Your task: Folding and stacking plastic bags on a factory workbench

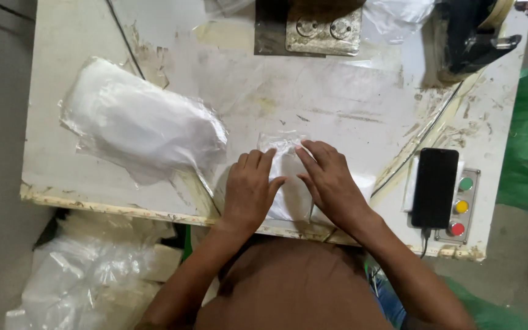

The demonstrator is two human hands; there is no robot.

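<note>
1. Looking down from the head camera, we see our left hand (249,189) lying flat on a small clear plastic bag (288,183), its fingers (253,160) loosely spread and pressing down, clamped on nothing.
2. Our right hand (331,183) rests palm-down on the same bag, fingers (313,153) slightly fanned, the tips touching the crinkled upper edge.
3. We find the bag near the front edge of the desk (80,165), between both hands; it is thin, glossy and wrinkled, with white contents.
4. We note a bigger stack of clear bags (142,125) to the left, soft and pillowy.
5. We see the desk surface is white, worn and chipped.
6. We spot a black phone (435,186) to the right, beside a panel of round buttons (461,206).
</note>
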